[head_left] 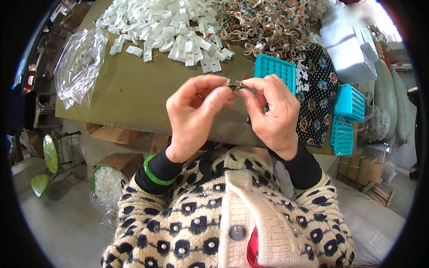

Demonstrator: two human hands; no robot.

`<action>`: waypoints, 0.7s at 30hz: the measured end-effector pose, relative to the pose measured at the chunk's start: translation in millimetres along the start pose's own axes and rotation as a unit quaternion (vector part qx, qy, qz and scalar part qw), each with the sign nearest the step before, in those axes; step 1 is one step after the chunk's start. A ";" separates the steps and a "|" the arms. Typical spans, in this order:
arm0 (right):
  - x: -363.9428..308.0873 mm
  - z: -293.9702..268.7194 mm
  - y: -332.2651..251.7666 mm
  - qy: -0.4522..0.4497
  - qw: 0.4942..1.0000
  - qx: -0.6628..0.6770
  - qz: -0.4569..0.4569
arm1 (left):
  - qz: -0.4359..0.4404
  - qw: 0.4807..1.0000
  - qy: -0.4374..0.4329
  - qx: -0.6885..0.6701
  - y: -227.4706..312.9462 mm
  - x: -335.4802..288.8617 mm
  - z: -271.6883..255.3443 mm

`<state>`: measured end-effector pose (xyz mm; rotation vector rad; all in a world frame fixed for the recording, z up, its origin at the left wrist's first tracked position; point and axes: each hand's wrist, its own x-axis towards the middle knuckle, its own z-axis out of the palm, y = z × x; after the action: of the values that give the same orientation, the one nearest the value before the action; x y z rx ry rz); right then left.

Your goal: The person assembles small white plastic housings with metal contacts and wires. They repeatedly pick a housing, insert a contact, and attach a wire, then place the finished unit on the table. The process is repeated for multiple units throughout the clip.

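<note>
Both hands meet over the table, pinching a small, shiny, dark-and-silver piece [237, 85] at its two ends; its kind is too small to make out. My left hand [191, 111] grips one end between thumb and index finger, its other fingers curled. On the other end, the thumb and index finger of my right hand [276, 107] are closed. Just behind the right hand lies a teal tray [276, 66] with rows of hollows, partly hidden by that hand. Beside the tray are small white pieces [302, 77] on a black patterned cloth [318, 98].
A heap of white plastic pieces [165, 27] and a tangled pile of shiny loops [268, 27] cover the table's far side. A clear plastic bag [80, 67] lies left. White trays [351, 49] and teal trays [347, 103] are stacked right. A cardboard box [117, 133] sits below the table edge.
</note>
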<state>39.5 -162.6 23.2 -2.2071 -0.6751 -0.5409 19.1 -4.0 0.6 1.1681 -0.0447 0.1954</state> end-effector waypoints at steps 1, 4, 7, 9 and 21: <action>-0.8 0.3 0.5 0.007 1.000 -0.010 -0.020 | -0.097 0.986 0.027 -0.135 0.8 -2.2 1.5; -3.0 1.4 1.9 0.023 0.997 -0.006 -0.068 | -0.239 0.941 -0.007 -0.239 4.5 0.0 -3.6; -5.6 0.6 5.1 0.032 0.996 -0.001 -0.087 | -0.314 0.909 -0.040 -0.273 4.2 -1.7 -5.4; -7.2 0.6 6.4 0.032 0.996 0.003 -0.078 | -0.324 0.896 -0.052 -0.299 3.0 -4.2 -4.9; -7.2 -10.4 -6.5 -0.045 0.965 0.206 0.158 | -0.301 0.892 -0.084 -0.328 3.4 -7.7 -5.2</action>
<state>28.2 -168.9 29.2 -1.8981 -0.4203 -0.1197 10.6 1.0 0.6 0.4744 0.0961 -0.4485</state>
